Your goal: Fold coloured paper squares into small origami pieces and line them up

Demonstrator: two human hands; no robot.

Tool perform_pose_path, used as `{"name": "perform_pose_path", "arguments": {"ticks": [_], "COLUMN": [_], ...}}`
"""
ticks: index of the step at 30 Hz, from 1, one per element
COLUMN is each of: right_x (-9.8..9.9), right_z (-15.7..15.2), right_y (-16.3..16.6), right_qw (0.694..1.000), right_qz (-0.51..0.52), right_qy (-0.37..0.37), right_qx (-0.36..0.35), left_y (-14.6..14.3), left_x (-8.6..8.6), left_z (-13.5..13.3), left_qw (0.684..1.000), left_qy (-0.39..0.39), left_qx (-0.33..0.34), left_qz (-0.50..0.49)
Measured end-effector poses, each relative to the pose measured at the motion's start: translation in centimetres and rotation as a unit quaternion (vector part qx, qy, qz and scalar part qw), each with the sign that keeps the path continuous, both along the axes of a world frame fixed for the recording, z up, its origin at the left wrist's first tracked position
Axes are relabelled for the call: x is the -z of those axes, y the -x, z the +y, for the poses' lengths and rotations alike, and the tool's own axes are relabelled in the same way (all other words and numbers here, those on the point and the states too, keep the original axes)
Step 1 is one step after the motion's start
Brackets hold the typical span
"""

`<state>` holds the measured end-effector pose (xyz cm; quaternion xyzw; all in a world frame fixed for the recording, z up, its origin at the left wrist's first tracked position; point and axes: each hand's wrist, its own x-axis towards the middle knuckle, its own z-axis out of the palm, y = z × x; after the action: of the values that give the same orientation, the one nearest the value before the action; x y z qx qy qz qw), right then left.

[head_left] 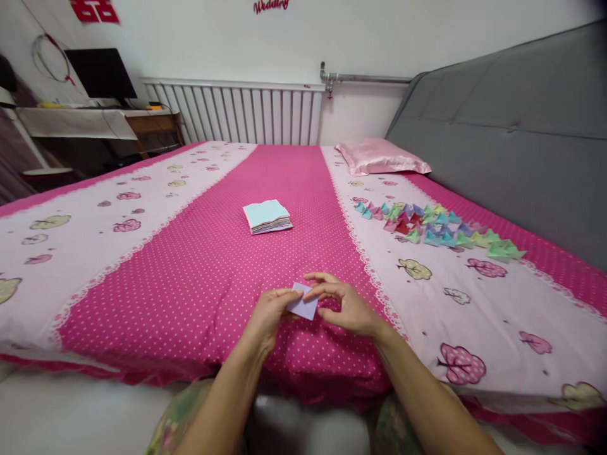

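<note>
Lower centre of the frame, left hand (266, 316) and right hand (342, 306) with fingers pinching a small lilac paper (303, 305) between them, just above the pink dotted bedspread (199, 278), stack of paper squares (267, 217) mid-frame, folded paper shapes (439, 226) at right, pink pillow (382, 156) upper right.

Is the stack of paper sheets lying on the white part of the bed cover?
No, the stack of paper sheets lies on the pink dotted middle strip, far beyond both hands.
</note>
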<state>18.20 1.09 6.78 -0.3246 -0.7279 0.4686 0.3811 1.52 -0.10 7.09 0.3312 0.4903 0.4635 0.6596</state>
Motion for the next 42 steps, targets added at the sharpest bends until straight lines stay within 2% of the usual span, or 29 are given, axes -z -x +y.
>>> {"name": "perform_pose_path", "arguments": {"ticks": [6, 13, 32, 42], "right_x": [0.04, 0.30, 0.84, 0.71], "right_z": [0.10, 0.21, 0.38, 0.16], "right_y": [0.06, -0.20, 0.05, 0.26], "right_qw": [0.999, 0.998, 0.999, 0.993], "right_qz": [-0.030, -0.025, 0.008, -0.045], "right_qy": [-0.027, -0.050, -0.023, -0.110], "right_qx": [0.008, -0.026, -0.023, 0.028], "left_y": [0.04, 0.26, 0.10, 0.07], "left_x": [0.29, 0.80, 0.85, 0.92], "left_z": [0.05, 0.21, 0.26, 0.17], "left_qw": [1.000, 1.000, 0.998, 0.998], "left_qy": [0.005, 0.019, 0.051, 0.061], "left_qx": [0.003, -0.008, -0.031, -0.028], "left_qz": [0.003, 0.010, -0.004, -0.002]}}
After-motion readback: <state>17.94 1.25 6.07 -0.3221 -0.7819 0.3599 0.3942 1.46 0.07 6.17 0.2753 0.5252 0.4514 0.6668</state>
